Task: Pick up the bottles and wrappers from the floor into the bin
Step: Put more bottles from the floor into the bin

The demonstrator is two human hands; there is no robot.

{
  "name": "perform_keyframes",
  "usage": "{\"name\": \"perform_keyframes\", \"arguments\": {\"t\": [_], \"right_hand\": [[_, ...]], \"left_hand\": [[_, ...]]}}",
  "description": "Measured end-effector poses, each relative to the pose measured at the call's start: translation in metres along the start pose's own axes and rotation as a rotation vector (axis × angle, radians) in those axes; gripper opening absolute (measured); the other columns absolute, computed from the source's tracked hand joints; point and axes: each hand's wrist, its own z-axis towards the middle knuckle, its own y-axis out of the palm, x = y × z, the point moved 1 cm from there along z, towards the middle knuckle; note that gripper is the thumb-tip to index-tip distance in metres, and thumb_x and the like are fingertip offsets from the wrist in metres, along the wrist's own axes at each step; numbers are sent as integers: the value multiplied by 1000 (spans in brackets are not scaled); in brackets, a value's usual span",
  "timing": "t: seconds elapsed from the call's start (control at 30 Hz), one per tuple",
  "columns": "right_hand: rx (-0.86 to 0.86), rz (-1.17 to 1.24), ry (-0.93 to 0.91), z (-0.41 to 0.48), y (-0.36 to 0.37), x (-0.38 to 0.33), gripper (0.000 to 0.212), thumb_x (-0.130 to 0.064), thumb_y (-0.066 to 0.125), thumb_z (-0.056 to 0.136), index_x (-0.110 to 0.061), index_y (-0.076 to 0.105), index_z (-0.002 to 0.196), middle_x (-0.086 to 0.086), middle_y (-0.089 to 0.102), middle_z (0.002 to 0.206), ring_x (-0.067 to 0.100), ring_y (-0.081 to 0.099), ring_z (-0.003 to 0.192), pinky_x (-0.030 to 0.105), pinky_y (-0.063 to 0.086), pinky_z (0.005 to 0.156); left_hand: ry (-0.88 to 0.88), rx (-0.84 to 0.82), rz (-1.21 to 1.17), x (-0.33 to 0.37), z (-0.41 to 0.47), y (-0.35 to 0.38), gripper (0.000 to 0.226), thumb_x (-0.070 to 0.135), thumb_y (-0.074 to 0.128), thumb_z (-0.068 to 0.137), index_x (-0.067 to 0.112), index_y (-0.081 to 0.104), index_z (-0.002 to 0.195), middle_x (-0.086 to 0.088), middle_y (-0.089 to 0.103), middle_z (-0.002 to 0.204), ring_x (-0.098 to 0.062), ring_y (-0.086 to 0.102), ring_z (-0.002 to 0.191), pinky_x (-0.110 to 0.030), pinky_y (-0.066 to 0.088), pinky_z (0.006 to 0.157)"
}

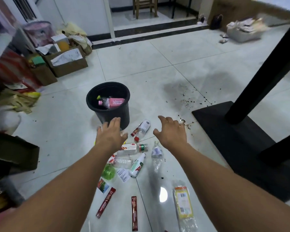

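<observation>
On the floor (pixel 157 61): five plastic bottles (pixel 132 147) clustered just before the black bin (pixel 115 114), three red stick wrappers (pixel 105 202), one clear wrapper (pixel 182 205) with a yellow label; inside the bin, one pink-labelled bottle (pixel 115 102). Left hand (pixel 111 133) palm down by the bin's base, fingers straight and close together; right hand (pixel 171 131) palm down, fingers apart, loosely curved, both holding nothing. Label print too blurred to read.

Bin (pixel 114 115), bottles (pixel 132 147), left hand (pixel 110 135), right hand (pixel 172 131), seemingly empty
</observation>
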Motion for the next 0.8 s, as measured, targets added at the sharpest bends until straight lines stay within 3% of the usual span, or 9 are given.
{"name": "perform_keyframes", "arguments": {"t": [0.3, 0.43, 0.63, 0.8], "right_hand": [[-3, -6, 73, 62, 200, 41, 55, -43, 41, 96, -19, 31, 144, 6, 41, 143, 27, 38, 132, 41, 23, 110], [-8, -4, 125, 81, 280, 50, 58, -45, 44, 95, -15, 31, 143, 9, 41, 142, 30, 38, 129, 42, 27, 107], [-27, -20, 253, 99, 358, 67, 71, -47, 47, 93, -10, 20, 147, 17, 36, 143, 36, 39, 127, 44, 32, 106], [-39, 170, 339, 104, 384, 61, 90, -43, 58, 89, -6, 4, 151, 19, 30, 147, 34, 39, 130, 40, 35, 105]], "left_hand": [[-8, -20, 3, -10, 64, 213, 66, 46, 42, 95, 18, 15, 149, 0, 20, 156, -30, 24, 140, -43, 21, 115], [5, -57, -5, -13, 82, 295, 66, 45, 39, 96, 18, 14, 150, -1, 20, 156, -28, 21, 142, -43, 15, 115], [69, -94, 46, -6, 95, 371, 66, 47, 39, 95, 15, 18, 149, -6, 30, 152, -26, 24, 140, -39, 18, 115], [91, -58, 172, -2, 101, 388, 76, 55, 40, 92, 11, 17, 149, -11, 30, 152, -28, 15, 144, -41, 1, 118]]}}
